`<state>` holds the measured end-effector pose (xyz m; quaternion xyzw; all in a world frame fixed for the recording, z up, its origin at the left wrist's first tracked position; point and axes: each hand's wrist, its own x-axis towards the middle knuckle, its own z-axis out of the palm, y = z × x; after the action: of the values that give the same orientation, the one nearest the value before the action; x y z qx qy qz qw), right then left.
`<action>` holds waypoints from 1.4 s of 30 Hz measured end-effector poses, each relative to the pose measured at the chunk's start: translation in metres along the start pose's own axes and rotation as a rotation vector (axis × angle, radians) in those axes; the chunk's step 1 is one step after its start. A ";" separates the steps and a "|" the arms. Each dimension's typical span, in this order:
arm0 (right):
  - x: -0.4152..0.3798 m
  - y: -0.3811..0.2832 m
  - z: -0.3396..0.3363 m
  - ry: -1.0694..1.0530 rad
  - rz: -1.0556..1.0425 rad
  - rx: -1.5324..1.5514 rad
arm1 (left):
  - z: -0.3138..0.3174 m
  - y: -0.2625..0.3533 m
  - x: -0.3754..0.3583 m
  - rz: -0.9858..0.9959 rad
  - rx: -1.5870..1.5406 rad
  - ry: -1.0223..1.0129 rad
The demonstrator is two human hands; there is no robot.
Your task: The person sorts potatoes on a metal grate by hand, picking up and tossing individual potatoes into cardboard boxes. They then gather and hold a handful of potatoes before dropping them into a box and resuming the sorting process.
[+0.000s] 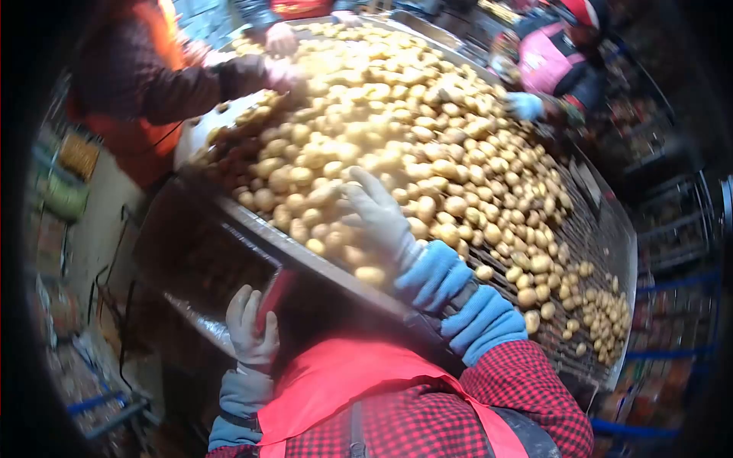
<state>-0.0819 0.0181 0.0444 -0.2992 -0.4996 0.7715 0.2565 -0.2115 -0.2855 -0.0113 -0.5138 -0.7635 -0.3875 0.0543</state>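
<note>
Potatoes (397, 114) lie heaped across the metal sorting bench (305, 256), most beyond and around the right hand (378, 217), which rests spread open, palm down, on those at the near edge, gripping none. The left hand (252, 324) hangs below the rim, gloved fingers curled around a red object (273, 294). Judging by the full pile, much sorting remains.

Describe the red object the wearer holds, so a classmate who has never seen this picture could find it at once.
Start at the wide metal sorting table heaped with potatoes. Below its near edge, the left hand in a grey glove grips a small flat red object. It is the only red thing there, dark shadow behind it.
</note>
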 end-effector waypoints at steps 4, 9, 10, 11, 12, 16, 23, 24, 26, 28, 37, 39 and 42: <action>-0.069 -0.006 -0.114 0.292 -0.251 -0.169 | 0.034 0.025 0.040 0.186 -0.044 -0.148; -0.153 -0.011 -0.190 0.532 -0.339 -0.768 | 0.078 0.056 0.078 0.252 -0.017 -0.219; -0.168 -0.010 -0.202 0.532 -0.290 -1.060 | 0.084 0.064 0.086 0.260 -0.001 -0.257; -0.178 -0.003 -0.213 0.485 -0.255 -1.143 | 0.090 0.072 0.092 0.271 0.011 -0.294; -0.184 0.005 -0.216 0.433 -0.241 -1.206 | 0.096 0.078 0.096 0.292 0.003 -0.330; -0.180 0.025 -0.222 0.354 -0.241 -1.483 | 0.123 0.110 0.099 0.382 0.036 -0.469; -0.107 0.036 -0.184 0.173 -0.418 -1.591 | 0.184 0.156 0.126 0.528 0.183 -0.623; -0.100 0.033 -0.180 0.123 -0.375 -1.576 | 0.197 0.148 0.129 0.538 0.232 -0.612; -0.086 0.036 -0.179 0.087 -0.375 -1.521 | 0.200 0.136 0.141 0.605 0.273 -0.616; -0.083 0.029 -0.172 0.081 -0.373 -1.503 | 0.200 0.128 0.149 0.640 0.223 -0.620; -0.040 0.029 -0.151 0.240 -0.160 -1.488 | 0.213 0.102 0.199 0.894 0.238 -0.477; -0.025 0.028 -0.145 0.295 -0.149 -1.464 | 0.212 0.102 0.213 0.847 0.249 -0.498; 0.002 0.015 -0.132 0.297 -0.022 -1.344 | 0.219 0.096 0.236 0.819 0.338 -0.562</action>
<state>0.0105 0.0955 -0.0120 -0.4907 -0.8322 0.2425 0.0887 -0.1732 0.0478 0.0020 -0.8383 -0.5372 -0.0534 0.0767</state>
